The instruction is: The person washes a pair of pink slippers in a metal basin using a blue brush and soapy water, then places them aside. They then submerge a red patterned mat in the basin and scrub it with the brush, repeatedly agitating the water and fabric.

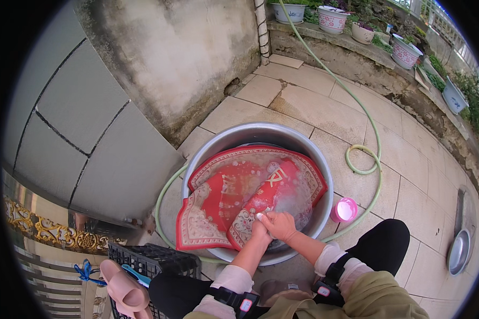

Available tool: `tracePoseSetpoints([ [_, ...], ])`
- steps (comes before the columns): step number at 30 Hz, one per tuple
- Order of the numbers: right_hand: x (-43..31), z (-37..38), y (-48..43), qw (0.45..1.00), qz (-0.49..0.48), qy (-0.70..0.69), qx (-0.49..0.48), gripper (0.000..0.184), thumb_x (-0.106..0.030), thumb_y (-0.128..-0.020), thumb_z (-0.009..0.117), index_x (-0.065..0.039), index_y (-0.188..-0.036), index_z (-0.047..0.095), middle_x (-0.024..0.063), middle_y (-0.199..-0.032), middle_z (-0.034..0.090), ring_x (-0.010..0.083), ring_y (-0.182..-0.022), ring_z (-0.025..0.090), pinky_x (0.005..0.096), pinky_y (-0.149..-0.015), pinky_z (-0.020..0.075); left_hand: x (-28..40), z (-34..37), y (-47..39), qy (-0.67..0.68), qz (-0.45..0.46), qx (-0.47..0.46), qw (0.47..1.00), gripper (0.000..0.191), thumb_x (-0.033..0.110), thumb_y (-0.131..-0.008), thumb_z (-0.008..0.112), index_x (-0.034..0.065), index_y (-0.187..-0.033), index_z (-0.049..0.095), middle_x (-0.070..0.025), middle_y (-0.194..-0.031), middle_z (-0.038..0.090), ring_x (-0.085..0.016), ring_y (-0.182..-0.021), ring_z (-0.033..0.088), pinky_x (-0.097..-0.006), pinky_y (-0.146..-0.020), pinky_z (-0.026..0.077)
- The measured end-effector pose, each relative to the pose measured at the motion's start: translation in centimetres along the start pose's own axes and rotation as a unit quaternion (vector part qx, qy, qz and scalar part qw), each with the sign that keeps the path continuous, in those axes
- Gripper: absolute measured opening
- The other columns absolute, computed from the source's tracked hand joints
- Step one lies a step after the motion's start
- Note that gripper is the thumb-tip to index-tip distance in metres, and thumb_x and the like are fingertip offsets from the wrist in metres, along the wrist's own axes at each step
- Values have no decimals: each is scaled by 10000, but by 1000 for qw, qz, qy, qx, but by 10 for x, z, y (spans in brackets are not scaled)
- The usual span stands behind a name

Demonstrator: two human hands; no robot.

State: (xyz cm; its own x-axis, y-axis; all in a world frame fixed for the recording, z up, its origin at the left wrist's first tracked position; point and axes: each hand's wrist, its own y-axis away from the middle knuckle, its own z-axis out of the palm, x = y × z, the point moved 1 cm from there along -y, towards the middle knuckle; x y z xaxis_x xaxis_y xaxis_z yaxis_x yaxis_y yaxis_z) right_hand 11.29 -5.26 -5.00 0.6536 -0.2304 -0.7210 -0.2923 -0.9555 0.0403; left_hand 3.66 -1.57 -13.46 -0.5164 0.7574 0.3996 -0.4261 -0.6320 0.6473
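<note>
A wide metal basin (259, 128) stands on the tiled floor before me. In it lies a wet red floor mat (213, 207) with a patterned beige border, its left part hanging over the basin's rim. Suds and cloudy water cover the middle, and part of the mat is folded up over itself. My left hand (260, 230) and my right hand (280, 224) are pressed together at the near end of this fold, closed on the mat. The right hand partly covers the left, so the left fingers are mostly hidden.
A pink cup (344, 210) with white contents stands right of the basin. A green hose (377, 159) loops around it. At left are a black plastic crate (159, 255), pink slippers (125, 287) and a blue-handled brush (136, 275). A small metal bowl (459, 252) is far right.
</note>
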Motion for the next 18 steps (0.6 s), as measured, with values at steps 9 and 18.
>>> tracePoseSetpoints([
  [9,7,2,1,999,7,-16,37,406,-392,-835,382,-91,-703,620,194,-674,586,383,-655,571,467,-636,451,10,23,21,-47,9,27,998,232,162,-906,348,21,-878,530,-101,-821,559,-201,-719,560,-361,-644,463],
  [18,22,23,-2,984,102,-78,-121,434,-389,-875,302,-27,-1063,452,240,-926,580,394,-886,554,480,-783,408,15,18,15,-165,214,100,958,227,107,-887,395,33,-1096,445,-97,-950,511,-182,-861,510,-340,-746,449],
])
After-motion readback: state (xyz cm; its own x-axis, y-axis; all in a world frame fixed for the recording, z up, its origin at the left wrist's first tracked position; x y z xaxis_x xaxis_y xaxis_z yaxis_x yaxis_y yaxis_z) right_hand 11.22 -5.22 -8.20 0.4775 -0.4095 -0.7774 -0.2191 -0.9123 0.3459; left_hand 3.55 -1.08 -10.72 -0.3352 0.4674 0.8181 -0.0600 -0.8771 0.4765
